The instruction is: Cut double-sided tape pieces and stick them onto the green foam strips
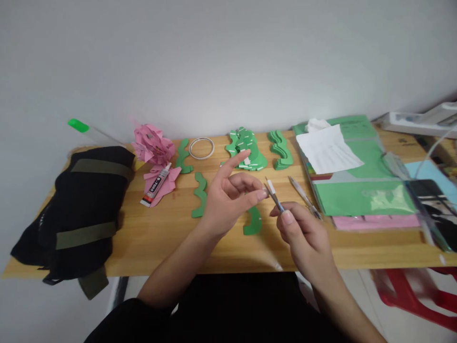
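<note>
My right hand (303,233) grips slim tweezers (277,202), their thin dark tips pointing up and left, with a small white strip (270,186) at the tip. Close beside that tip, my left hand (235,195) has its thumb and a finger pinched together, the index finger raised; what it pinches is too small to make out. Beneath my hands lies a wavy green paper piece (254,222), partly covered by the left hand. Another wavy green piece (200,194) rests left of my left hand. Behind is a pile of green pieces (246,145) bearing short white strips.
A tape roll (192,151), a stacked green bundle (281,151), crumpled pink paper (153,143) and a glue tube (156,185) lie around. A pen (304,196), green folder (360,193) and phone (433,209) are right; a black bag (85,200) is left.
</note>
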Demonstrator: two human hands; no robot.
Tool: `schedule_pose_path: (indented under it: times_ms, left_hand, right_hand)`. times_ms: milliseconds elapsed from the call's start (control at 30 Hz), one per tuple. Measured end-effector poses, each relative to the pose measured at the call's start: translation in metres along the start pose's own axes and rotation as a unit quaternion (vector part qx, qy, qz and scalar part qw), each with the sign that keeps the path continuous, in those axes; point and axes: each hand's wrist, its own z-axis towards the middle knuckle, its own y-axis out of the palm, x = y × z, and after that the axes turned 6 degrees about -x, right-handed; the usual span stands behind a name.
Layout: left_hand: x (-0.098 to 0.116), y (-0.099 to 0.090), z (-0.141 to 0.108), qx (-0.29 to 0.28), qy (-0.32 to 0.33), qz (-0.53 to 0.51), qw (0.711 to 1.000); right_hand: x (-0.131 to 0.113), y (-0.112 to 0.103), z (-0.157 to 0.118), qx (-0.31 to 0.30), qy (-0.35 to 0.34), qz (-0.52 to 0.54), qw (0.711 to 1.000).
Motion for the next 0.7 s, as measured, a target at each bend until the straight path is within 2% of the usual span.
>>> schedule_pose_path:
  times_ms: [100,233,300,367,500,567,700]
  left_hand:
    - [-0.001,-0.005,-0.001,0.018,0.026,0.018,0.999]
    - [0.005,-0.015,0.000,0.041,0.121,0.086,0.988]
    - [0.014,-0.019,0.002,0.007,0.167,0.162,0.973]
    - [0.024,-0.022,0.003,-0.056,0.188,0.235,0.952]
    - [0.039,-0.028,0.005,-0.194,0.180,0.332,0.906]
    - [0.041,-0.030,0.005,-0.221,0.170,0.353,0.893]
    - [0.040,-0.031,0.005,-0.232,0.183,0.370,0.881]
  right_hand:
    - [0.004,-0.001,0.000,0.013,0.009,0.011,1.000]
    - [0.002,-0.011,0.002,-0.001,-0.021,-0.059,0.998]
    - [-0.002,-0.017,0.004,-0.026,-0.045,-0.102,0.993]
    - [-0.007,-0.022,0.006,-0.055,-0.062,-0.136,0.987]
    - [-0.012,-0.029,0.008,-0.095,-0.074,-0.174,0.977]
    - [-0.013,-0.030,0.008,-0.106,-0.073,-0.177,0.976]
    - [-0.012,-0.031,0.008,-0.131,-0.056,-0.182,0.973]
